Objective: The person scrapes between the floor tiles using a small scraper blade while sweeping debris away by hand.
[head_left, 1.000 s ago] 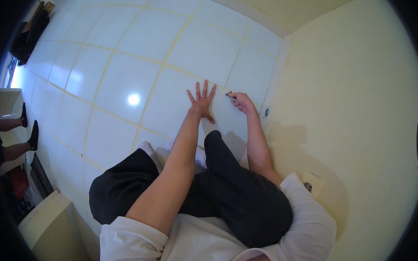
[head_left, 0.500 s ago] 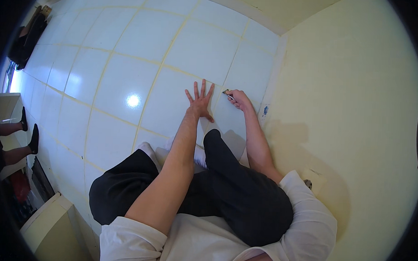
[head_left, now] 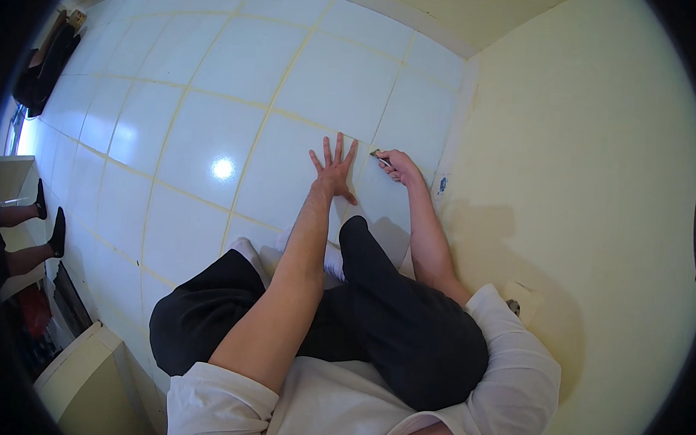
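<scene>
My left hand [head_left: 335, 174] lies flat on the tiled floor [head_left: 288, 169] with its fingers spread, holding nothing. To its right, my right hand [head_left: 399, 167] is closed around a small hand tool [head_left: 381, 157] that looks like a scraper. Its short tip is dark and a pale metal part shows by my fingers. The tip points left, close to a seam between tiles just right of my left fingertips. The rest of the tool is hidden in my fist.
A pale yellow wall [head_left: 596, 149] rises close on my right, with a small blue mark [head_left: 443, 185] near its foot. At the far left are a person's legs with black shoes [head_left: 57, 233]. A cream box-like piece [head_left: 89, 377] stands lower left; a dark bundle [head_left: 46, 73] lies upper left.
</scene>
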Motion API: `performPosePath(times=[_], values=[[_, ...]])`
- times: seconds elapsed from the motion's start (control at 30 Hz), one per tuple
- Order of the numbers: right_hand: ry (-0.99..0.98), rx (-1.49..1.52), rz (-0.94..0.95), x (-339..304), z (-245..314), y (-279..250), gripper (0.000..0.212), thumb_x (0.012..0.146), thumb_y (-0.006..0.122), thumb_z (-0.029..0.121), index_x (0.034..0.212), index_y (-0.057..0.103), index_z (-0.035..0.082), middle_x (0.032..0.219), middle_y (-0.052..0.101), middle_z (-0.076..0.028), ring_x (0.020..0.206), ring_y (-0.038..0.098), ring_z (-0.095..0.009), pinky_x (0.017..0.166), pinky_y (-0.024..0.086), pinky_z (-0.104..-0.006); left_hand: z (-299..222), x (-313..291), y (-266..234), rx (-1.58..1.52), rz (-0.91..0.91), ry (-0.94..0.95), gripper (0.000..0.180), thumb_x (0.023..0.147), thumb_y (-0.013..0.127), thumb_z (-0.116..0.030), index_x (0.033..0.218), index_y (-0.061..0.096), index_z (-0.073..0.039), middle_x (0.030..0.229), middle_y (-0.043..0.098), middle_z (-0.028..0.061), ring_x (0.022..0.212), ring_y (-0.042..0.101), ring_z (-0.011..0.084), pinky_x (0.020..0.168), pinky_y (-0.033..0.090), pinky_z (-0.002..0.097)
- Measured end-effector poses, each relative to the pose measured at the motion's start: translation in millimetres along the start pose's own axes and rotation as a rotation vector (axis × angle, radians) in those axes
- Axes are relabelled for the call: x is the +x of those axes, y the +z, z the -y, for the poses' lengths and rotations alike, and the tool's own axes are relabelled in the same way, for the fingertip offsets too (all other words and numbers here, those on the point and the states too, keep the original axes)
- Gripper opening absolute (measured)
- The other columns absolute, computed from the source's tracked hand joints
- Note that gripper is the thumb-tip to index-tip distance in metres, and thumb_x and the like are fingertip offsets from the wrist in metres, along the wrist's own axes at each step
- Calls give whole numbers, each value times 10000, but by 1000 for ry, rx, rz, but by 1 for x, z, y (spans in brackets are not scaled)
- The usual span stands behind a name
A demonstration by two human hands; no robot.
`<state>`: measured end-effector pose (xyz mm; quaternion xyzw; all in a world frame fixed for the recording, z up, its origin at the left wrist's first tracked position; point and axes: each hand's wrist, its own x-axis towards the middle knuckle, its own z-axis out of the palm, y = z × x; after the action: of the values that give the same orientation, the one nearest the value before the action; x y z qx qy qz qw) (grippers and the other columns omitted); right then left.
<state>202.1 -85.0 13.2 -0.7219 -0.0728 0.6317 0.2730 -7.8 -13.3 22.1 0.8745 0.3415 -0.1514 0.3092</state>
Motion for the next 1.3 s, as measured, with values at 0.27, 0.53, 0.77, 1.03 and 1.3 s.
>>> performPosePath(times=[0.27, 0.53, 0.77, 1.03, 1.3], values=[[41, -3, 2, 2, 0, -3, 341, 937, 607, 356, 693, 548, 124, 515, 409, 55, 365, 238, -55, 345, 154, -263, -2, -1, -2, -10, 2, 5, 1677, 328, 985, -437, 1582, -117, -277, 1619, -242, 178, 1455, -241, 477, 1036, -75, 810], [21, 14, -14, -4, 2, 4, 341, 923, 623, 358, 703, 583, 101, 514, 405, 52, 374, 245, -60, 346, 161, -269, -1, -2, -2, -20, 6, 5, 1664, 339, 987, -432, 1585, -104, -273, 1616, -249, 178, 1454, -245, 477, 1033, -74, 812], [58, -15, 49, -12, 5, -11, 370, 921, 628, 363, 683, 588, 82, 515, 422, 36, 373, 258, -73, 362, 180, -288, -2, -1, -2, -6, -3, -3, 1664, 332, 988, -423, 1586, -96, -276, 1618, -245, 176, 1454, -244, 476, 1044, -76, 802], [-41, -58, -76, 8, -1, 9, 368, 912, 634, 388, 710, 586, 84, 517, 404, 46, 370, 241, -69, 360, 175, -288, -2, -1, -2, -20, 9, -7, 1663, 333, 988, -419, 1586, -97, -282, 1620, -240, 177, 1455, -243, 477, 1043, -83, 800], [-28, -88, -63, 8, 0, 12, 355, 908, 635, 369, 699, 587, 86, 532, 456, 30, 377, 278, -78, 363, 186, -287, -6, -2, -3, -27, 1, 15, 1658, 338, 987, -426, 1586, -95, -282, 1618, -244, 178, 1454, -243, 478, 1044, -77, 802]])
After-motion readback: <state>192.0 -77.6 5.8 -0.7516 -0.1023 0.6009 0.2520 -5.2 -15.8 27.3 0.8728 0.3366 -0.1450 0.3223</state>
